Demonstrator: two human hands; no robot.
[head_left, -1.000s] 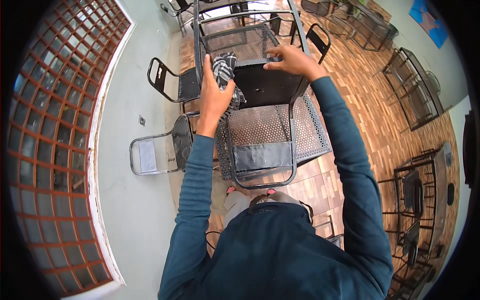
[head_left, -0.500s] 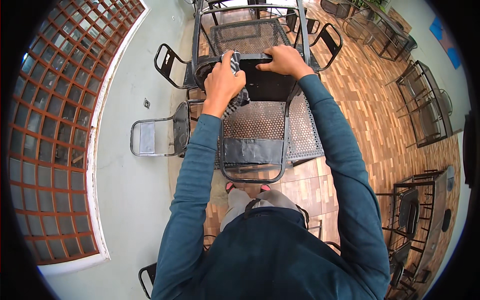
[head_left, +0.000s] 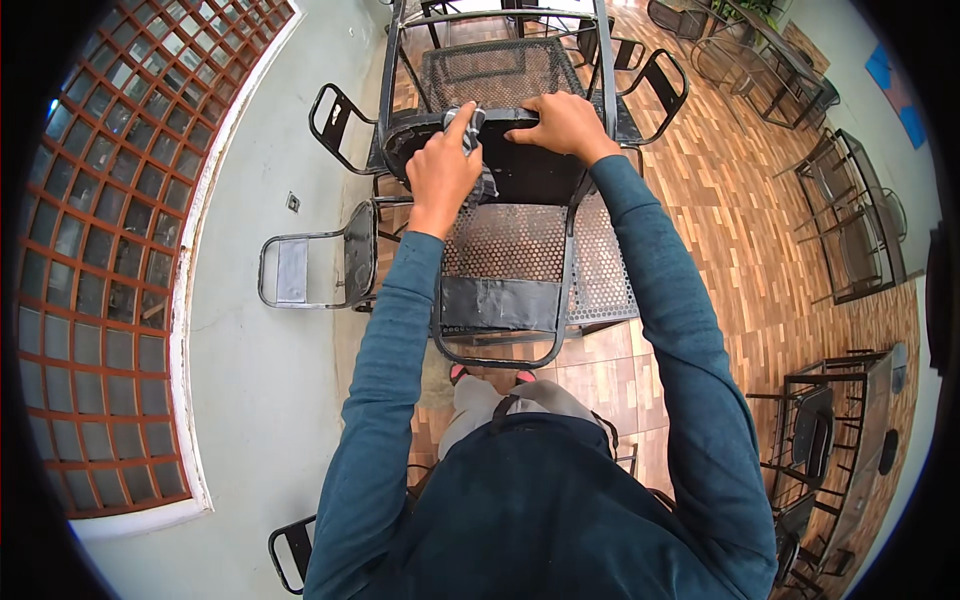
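A black metal chair [head_left: 500,304] rests tilted on a perforated metal table [head_left: 603,275] in front of me. Its backrest hangs toward me and its dark seat stands up at the far side. My left hand [head_left: 445,178] is closed on a black-and-white checkered cloth [head_left: 486,186], pressing it against the seat's rim near the left corner. Part of the cloth hangs down behind that hand. On the same rim, a little to the right, my right hand [head_left: 566,127] grips the chair with its fingers over the edge and its thumb on the near side.
To the left, two black chairs [head_left: 360,255] [head_left: 345,125] stand near the pale wall [head_left: 260,370] with a red-framed grid window [head_left: 110,290]. Beyond lies another mesh table [head_left: 495,72]. More tables and chairs [head_left: 860,215] line the right side of the wood-patterned floor [head_left: 720,200].
The chair has shifted slightly to the left. My left hand and the cloth have moved a little along the rim, and my right hand has moved slightly left, still gripping.
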